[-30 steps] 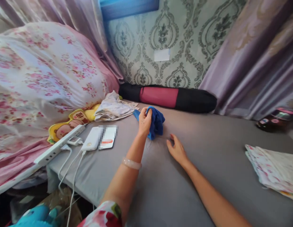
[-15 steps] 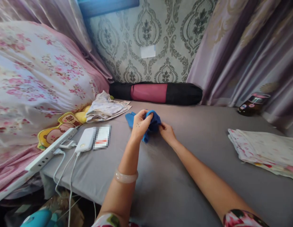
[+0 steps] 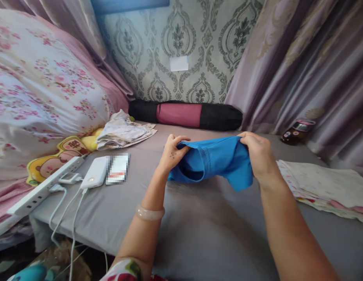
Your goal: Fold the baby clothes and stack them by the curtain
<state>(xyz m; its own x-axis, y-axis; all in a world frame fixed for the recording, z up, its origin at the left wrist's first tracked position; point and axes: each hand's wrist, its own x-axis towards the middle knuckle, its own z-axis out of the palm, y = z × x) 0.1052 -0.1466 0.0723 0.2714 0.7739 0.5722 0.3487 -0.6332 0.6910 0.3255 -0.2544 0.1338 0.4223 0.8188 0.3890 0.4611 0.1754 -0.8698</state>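
A small blue garment [image 3: 220, 156] is stretched between my two hands above the grey sheet. Its banded round opening gapes on the left side, and a short flap hangs down on the right. My left hand [image 3: 173, 152] pinches the edge of that opening between thumb and fingers. At the other end, my right hand [image 3: 257, 150] grips the upper corner with its fingertips. The garment's far left part is hidden behind my left hand.
A white power strip [image 3: 46, 187], power bank [image 3: 95, 171] and phone [image 3: 117, 168] lie left. Folded cloths [image 3: 122, 130] sit behind them. A black and red roll bag [image 3: 181, 114] lies along the wall. Right are a cloth stack [image 3: 324, 181] and dark jar [image 3: 297, 132].
My right hand came in to the bunched blue garment, took hold of it and pulled right, spreading it out. My left hand kept its hold. The view shifted somewhat to the right.
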